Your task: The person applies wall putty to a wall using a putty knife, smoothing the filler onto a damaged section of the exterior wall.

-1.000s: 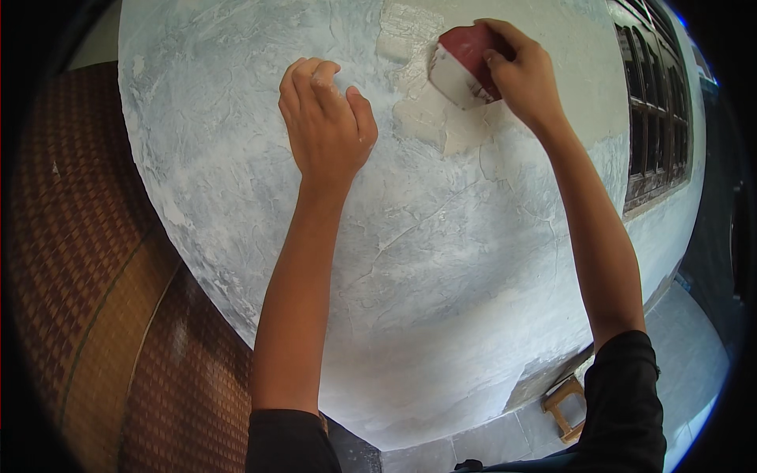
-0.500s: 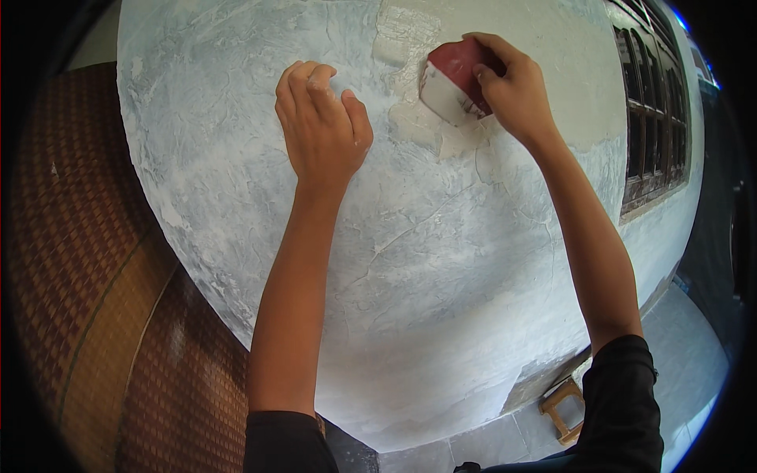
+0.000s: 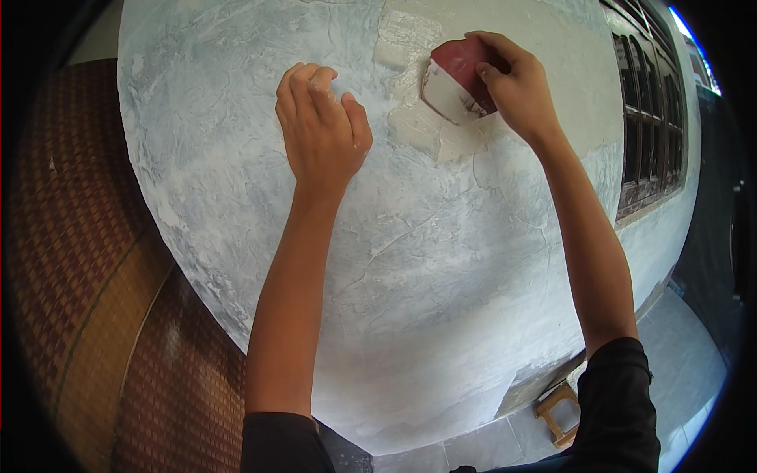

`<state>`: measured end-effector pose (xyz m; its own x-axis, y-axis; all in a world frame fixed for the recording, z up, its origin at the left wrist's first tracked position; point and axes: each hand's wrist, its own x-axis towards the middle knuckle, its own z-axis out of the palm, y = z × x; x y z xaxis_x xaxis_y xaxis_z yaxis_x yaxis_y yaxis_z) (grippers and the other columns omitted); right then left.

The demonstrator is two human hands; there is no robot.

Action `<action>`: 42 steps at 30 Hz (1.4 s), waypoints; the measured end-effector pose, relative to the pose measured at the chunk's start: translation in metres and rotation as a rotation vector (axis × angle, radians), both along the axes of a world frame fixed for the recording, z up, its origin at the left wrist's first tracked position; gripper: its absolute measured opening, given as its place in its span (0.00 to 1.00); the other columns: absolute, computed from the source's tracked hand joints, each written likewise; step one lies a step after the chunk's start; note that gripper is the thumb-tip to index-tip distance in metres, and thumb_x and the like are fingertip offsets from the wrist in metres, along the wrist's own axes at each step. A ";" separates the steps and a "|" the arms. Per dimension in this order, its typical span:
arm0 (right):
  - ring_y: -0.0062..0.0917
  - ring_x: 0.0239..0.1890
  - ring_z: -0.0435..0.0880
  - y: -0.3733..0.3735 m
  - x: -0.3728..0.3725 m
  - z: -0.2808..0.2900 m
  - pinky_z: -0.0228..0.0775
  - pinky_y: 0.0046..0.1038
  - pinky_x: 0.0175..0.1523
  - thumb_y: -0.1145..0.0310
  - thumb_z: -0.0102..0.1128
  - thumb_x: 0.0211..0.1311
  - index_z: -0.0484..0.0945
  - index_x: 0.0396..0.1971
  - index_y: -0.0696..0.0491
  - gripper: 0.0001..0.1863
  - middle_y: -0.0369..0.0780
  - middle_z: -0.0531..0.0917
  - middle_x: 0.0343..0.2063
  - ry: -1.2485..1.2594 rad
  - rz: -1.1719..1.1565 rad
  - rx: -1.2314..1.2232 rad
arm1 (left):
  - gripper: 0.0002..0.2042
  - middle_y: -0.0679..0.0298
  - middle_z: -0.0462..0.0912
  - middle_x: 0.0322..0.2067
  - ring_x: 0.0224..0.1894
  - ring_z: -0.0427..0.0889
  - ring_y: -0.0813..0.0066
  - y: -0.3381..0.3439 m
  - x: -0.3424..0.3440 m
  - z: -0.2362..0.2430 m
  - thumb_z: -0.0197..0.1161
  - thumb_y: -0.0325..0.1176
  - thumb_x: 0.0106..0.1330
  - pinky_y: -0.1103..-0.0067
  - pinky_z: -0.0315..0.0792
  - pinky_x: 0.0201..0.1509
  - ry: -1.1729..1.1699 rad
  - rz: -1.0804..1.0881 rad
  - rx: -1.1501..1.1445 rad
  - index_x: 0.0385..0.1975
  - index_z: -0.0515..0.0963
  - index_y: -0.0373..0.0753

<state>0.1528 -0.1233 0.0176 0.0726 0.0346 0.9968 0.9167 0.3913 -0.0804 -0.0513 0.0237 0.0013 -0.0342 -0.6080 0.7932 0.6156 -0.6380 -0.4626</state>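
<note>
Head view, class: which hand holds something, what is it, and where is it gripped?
The right hand grips a red scraper by its upper right edge. The left hand holds nothing, resting against the wall.

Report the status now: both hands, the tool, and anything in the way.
Left hand flat on wall. Right hand grips red scraper, blade on pale putty patch. Nothing blocking.

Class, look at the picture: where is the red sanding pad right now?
In the head view the red sanding pad sits upper right of centre, gripped by the right hand against the plastered wall, on a paler patch, with the left hand to its left.
</note>
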 end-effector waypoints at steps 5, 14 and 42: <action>0.27 0.43 0.83 -0.013 0.018 0.016 0.74 0.26 0.50 0.77 0.53 0.59 0.78 0.52 0.58 0.19 0.43 0.85 0.42 0.195 0.022 0.085 | 0.18 0.53 0.71 0.46 0.54 0.70 0.52 -0.002 0.007 0.001 0.56 0.25 0.55 0.61 0.65 0.56 0.001 -0.017 -0.001 0.46 0.66 0.35; 0.43 0.43 0.85 0.007 -0.014 0.011 0.76 0.34 0.51 0.74 0.54 0.51 0.79 0.48 0.59 0.21 0.54 0.85 0.39 0.126 -0.002 0.107 | 0.20 0.52 0.70 0.47 0.53 0.69 0.52 -0.004 0.004 -0.001 0.58 0.23 0.56 0.61 0.63 0.58 0.016 -0.020 -0.033 0.49 0.64 0.35; 0.24 0.39 0.82 -0.077 0.042 -0.108 0.73 0.25 0.46 0.80 0.54 0.57 0.78 0.46 0.62 0.15 0.42 0.84 0.37 0.576 0.183 -0.050 | 0.15 0.59 0.74 0.46 0.57 0.70 0.55 -0.055 0.075 -0.090 0.56 0.27 0.59 0.63 0.63 0.58 0.354 -0.306 -0.083 0.48 0.68 0.40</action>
<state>0.1953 -0.2008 -0.0899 0.5888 0.1433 0.7955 0.6381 0.5216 -0.5663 0.0236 -0.0311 -0.0885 0.0795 -0.5463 0.8338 0.2072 -0.8092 -0.5498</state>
